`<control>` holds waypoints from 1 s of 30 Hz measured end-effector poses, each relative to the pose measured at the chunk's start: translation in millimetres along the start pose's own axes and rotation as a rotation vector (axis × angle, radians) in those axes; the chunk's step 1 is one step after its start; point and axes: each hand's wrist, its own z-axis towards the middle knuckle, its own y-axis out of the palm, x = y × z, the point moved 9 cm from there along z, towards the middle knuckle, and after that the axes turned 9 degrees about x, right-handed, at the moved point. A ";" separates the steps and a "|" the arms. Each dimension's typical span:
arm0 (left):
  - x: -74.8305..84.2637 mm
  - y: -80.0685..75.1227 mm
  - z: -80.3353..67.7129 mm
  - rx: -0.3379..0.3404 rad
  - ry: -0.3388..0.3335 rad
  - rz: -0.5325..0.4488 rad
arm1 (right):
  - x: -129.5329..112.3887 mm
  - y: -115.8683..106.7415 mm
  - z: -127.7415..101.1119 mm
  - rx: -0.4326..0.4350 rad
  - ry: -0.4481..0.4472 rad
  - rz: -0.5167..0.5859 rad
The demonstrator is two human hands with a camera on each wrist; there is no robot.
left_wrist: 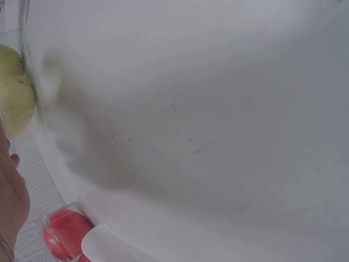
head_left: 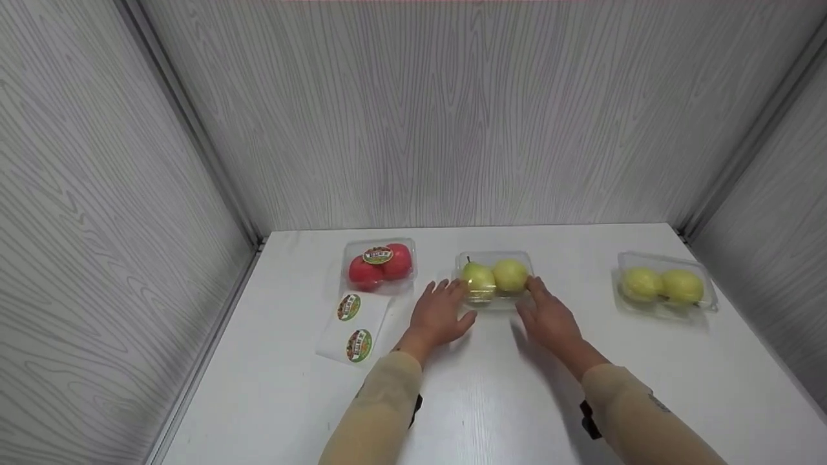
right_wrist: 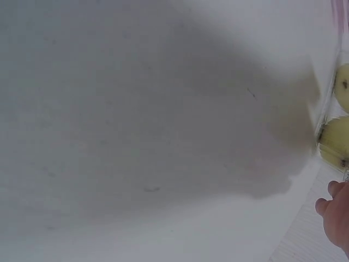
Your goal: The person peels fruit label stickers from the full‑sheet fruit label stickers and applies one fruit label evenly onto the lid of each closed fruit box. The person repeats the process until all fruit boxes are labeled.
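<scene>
A clear plastic box [head_left: 496,302] with two yellow-green pears [head_left: 510,276] in it lies mid-table in the head view. My left hand [head_left: 440,314] is at its left side, fingers spread and straight, fingertips right at the box edge. At the right side, my right hand [head_left: 550,318] has its extended fingertips against the box's near right corner. The left wrist view shows part of the left hand [left_wrist: 11,191] beside a pear [left_wrist: 13,93]. In the right wrist view, fingers of the right hand [right_wrist: 338,215] appear near a pear [right_wrist: 337,142].
To the left stands a clear box with two red fruits [head_left: 395,261] and an oval label [head_left: 378,255] on it. A white sheet with two oval stickers [head_left: 359,345] lies before it. Another clear box of two yellow-green pears [head_left: 683,287] is far right. Grey wood-grain walls [head_left: 452,116] enclose the table.
</scene>
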 end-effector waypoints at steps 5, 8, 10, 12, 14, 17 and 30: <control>-3.6 -2.3 -7.6 0.010 0.003 0.015 | -6.5 3.4 -4.9 -0.001 0.001 -0.023; -5.3 -4.8 -12.2 0.038 0.005 0.022 | -11.1 3.5 -7.5 0.015 -0.005 -0.036; -6.6 -6.6 -15.6 0.059 0.007 0.031 | -14.4 3.7 -9.4 0.026 -0.011 -0.034; -8.2 -8.8 -19.2 0.083 0.004 0.038 | -18.9 4.2 -11.5 0.039 -0.025 -0.030; -10.3 -9.7 -23.4 0.095 -0.004 0.039 | -22.2 6.3 -13.3 0.042 -0.034 -0.022; -12.1 -11.3 -29.5 0.115 -0.009 0.037 | -26.1 9.6 -15.7 0.048 -0.045 -0.018; -18.5 -14.0 -48.5 0.103 -0.047 0.003 | -40.9 12.0 -28.4 0.078 -0.068 -0.012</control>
